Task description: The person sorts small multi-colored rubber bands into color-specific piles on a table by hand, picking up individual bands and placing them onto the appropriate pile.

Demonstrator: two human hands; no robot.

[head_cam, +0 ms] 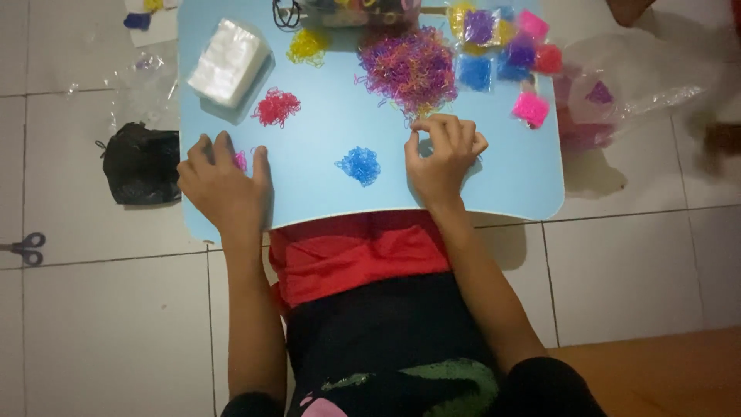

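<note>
Head view: left hand (224, 181) mostly hides small pink bands (241, 161) beneath.

Smooth matt blue tabletop (324, 177), glossy white floor tiles (100, 324), crinkly clear plastic bag (641, 85)

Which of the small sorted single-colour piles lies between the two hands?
The blue pile, alone at the table's near middle; the red pile and yellow pile lie farther back.

light-blue table (324, 166) with small elastic-band heaps (407, 68)
</note>
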